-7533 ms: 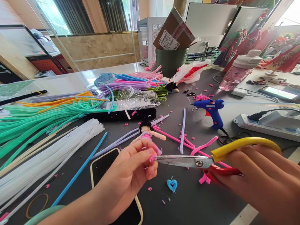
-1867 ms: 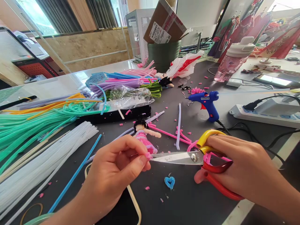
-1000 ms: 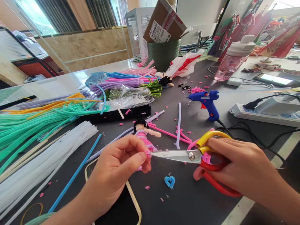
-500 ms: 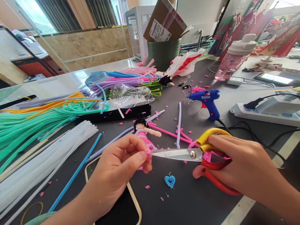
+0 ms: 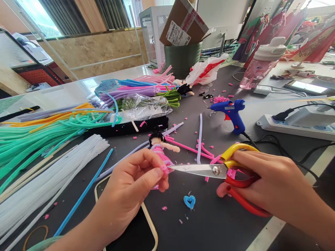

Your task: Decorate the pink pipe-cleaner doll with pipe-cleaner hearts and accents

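Note:
Between the thumb and forefinger of my left hand (image 5: 138, 184) is pinched a small pink fuzzy piece (image 5: 164, 169), mostly covered by the fingers. My right hand (image 5: 272, 177) is wrapped round the yellow and red handles of a pair of scissors (image 5: 199, 170). Their blades look closed together, with the tip right at the pink piece. Behind my left fingers lies a pipe-cleaner doll (image 5: 158, 148) with black hair and a pink striped dress, its lower part partly hidden. A blue fuzzy heart (image 5: 189, 202) rests on the table below the blades.
Bundles of green (image 5: 49, 136), white (image 5: 54, 177) and purple (image 5: 131, 95) pipe cleaners spread over the left side. A blue glue gun (image 5: 232, 113) stands at the right, near a power strip (image 5: 298, 125). A phone (image 5: 131, 226) lies under my left forearm. Pink scraps are scattered about.
The scissors have shifted very slightly to the right and their tip sits a little higher against the pink piece. My left hand has hardly moved.

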The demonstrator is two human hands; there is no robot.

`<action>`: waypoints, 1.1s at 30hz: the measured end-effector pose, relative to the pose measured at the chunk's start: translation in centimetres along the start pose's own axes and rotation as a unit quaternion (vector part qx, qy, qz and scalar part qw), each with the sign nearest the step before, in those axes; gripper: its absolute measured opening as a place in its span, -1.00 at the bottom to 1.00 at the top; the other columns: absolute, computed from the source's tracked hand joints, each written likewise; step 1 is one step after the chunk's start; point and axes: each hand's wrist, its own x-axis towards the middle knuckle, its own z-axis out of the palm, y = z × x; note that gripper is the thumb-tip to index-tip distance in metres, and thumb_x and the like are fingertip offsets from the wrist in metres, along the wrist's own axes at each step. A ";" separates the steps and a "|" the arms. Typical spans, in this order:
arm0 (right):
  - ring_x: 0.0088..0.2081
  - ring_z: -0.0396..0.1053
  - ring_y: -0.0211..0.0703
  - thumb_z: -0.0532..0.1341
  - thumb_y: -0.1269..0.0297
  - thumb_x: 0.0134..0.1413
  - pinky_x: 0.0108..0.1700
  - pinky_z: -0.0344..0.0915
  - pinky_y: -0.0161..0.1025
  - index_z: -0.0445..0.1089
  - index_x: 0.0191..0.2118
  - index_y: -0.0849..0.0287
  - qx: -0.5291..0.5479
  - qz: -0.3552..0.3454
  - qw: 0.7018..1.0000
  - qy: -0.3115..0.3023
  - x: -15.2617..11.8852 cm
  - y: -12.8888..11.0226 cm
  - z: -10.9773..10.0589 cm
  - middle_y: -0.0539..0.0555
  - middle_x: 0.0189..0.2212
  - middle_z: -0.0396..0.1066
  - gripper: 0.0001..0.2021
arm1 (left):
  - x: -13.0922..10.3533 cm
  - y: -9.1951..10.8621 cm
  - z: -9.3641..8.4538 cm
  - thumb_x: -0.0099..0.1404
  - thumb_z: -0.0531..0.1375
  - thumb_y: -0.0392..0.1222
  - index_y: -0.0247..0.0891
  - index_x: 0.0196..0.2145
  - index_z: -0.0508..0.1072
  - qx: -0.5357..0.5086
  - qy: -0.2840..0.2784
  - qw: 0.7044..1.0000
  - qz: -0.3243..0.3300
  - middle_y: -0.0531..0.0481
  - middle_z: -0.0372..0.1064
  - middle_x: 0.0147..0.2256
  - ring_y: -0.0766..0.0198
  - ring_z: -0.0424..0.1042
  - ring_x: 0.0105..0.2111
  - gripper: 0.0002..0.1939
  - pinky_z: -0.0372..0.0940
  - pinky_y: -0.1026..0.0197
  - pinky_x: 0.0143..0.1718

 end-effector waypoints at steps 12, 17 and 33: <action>-0.64 0.38 -0.32 0.08 0.09 0.07 -0.66 0.25 -0.36 0.21 -0.55 0.02 -0.010 0.016 0.999 -0.042 -0.4 -0.2 0.2 -0.15 -0.55 0.48 -0.76 | 0.1 0.1 0.1 0.12 0.30 -0.39 -0.20 -0.53 0.53 0.010 0.002 1.000 0.023 0.15 0.42 -0.59 0.43 0.36 -0.55 -0.86 0.27 0.44 -0.49; -0.63 0.37 -0.32 0.11 0.04 0.10 -0.65 0.25 -0.37 0.20 -0.54 0.03 -0.008 0.016 0.999 -0.039 -0.5 -0.2 0.3 -0.16 -0.54 0.48 -0.72 | -0.1 0.0 0.0 0.11 0.31 -0.39 -0.20 -0.54 0.53 0.016 0.005 0.999 0.029 0.15 0.43 -0.59 0.43 0.37 -0.56 -0.86 0.27 0.44 -0.50; -0.66 0.35 -0.33 0.06 0.28 -0.04 -0.67 0.29 -0.38 0.15 -0.55 0.01 0.044 0.024 0.996 -0.070 -0.6 0.0 0.2 -0.24 -0.60 0.48 -0.88 | 0.0 0.0 0.1 0.11 0.33 -0.38 -0.19 -0.53 0.53 0.002 0.016 1.000 0.015 0.15 0.44 -0.58 0.43 0.39 -0.54 -0.86 0.30 0.45 -0.47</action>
